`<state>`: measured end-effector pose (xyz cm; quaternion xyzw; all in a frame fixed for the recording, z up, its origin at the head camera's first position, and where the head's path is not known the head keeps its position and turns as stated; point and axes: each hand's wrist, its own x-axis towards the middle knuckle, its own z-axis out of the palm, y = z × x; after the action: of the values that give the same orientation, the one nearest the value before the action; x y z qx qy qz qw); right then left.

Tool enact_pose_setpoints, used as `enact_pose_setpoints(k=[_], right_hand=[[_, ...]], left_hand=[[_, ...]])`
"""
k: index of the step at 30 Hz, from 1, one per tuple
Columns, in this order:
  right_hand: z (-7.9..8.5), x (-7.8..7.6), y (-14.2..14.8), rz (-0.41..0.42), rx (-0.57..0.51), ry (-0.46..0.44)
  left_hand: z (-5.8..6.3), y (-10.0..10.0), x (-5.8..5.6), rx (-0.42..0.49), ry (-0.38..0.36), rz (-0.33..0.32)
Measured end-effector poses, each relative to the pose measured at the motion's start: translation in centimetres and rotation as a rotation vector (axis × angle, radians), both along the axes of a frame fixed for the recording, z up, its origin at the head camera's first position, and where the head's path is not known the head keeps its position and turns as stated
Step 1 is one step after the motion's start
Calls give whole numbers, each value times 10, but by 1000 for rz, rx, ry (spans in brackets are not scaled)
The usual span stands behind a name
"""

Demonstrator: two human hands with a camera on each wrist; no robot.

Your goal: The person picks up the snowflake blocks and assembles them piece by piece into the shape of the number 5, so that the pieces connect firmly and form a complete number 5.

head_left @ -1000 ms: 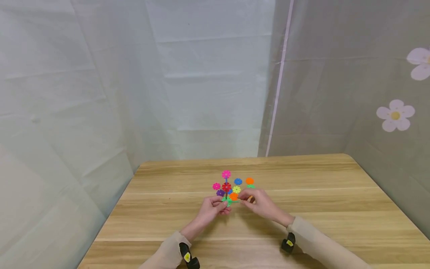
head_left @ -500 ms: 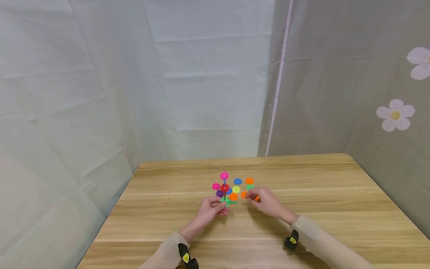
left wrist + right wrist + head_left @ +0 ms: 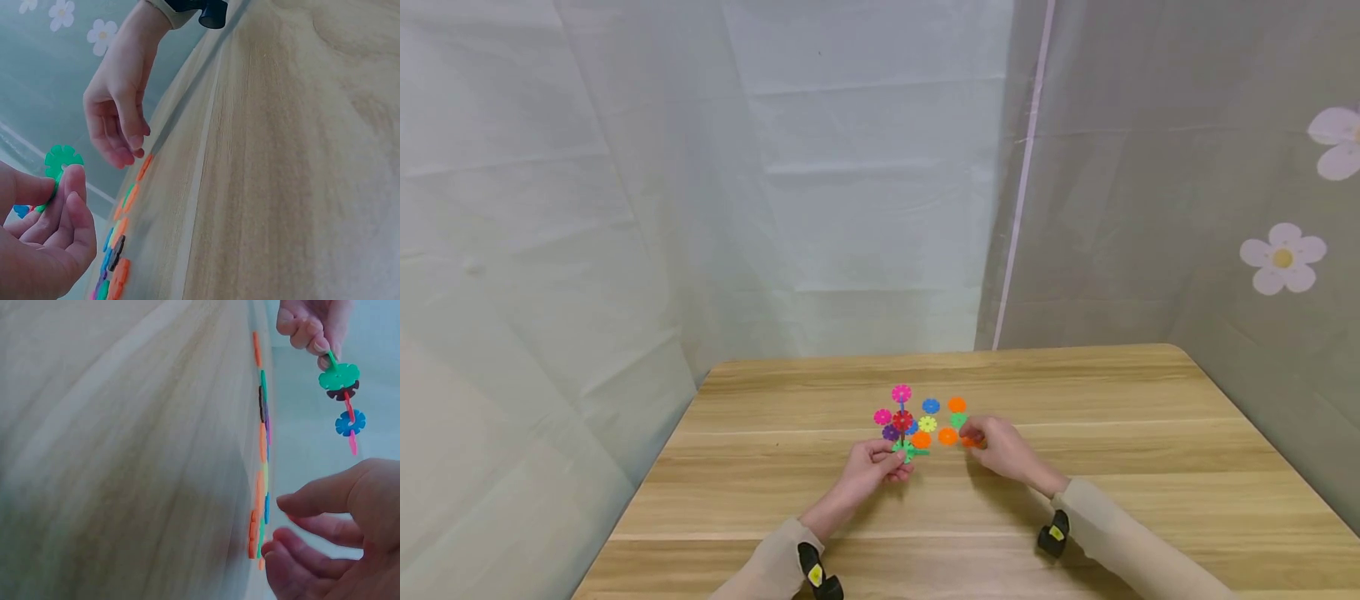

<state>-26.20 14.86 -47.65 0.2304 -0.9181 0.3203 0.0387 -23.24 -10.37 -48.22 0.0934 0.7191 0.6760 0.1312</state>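
Observation:
In the head view my left hand (image 3: 871,468) pinches a green notched snowflake disc (image 3: 903,452) at the bottom of a joined chain of discs. A second green disc (image 3: 339,377) slots onto it. Beyond it the chain continues with a dark disc (image 3: 337,394), a red disc (image 3: 902,420), a blue disc (image 3: 350,423) and a pink disc (image 3: 901,393) at the end. My right hand (image 3: 1003,450) hovers just above the table at an orange disc (image 3: 971,442). Its thumb and fingers stand apart in the right wrist view, with nothing between them.
Several loose discs lie flat on the wooden table (image 3: 775,500) around the chain: orange (image 3: 947,436), yellow (image 3: 927,424), blue (image 3: 931,406), green (image 3: 958,420), purple (image 3: 891,432) and pink (image 3: 882,417). Pale curtains (image 3: 880,208) hang beyond the table.
My right hand has moved right, away from the green discs to the orange disc at the right end. My left hand shifted slightly left, still gripping the chain.

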Motion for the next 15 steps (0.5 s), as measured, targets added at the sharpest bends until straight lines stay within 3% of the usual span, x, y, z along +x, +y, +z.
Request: enact_pose_setpoints(k=[8,15], right_hand=[[0,-3,-1,-154,59,-66],[0,-5,-3,-170,114,-85]], left_hand=[[-1,0,1,16,-1,-4],[-2,0,2,29,4,-11]])
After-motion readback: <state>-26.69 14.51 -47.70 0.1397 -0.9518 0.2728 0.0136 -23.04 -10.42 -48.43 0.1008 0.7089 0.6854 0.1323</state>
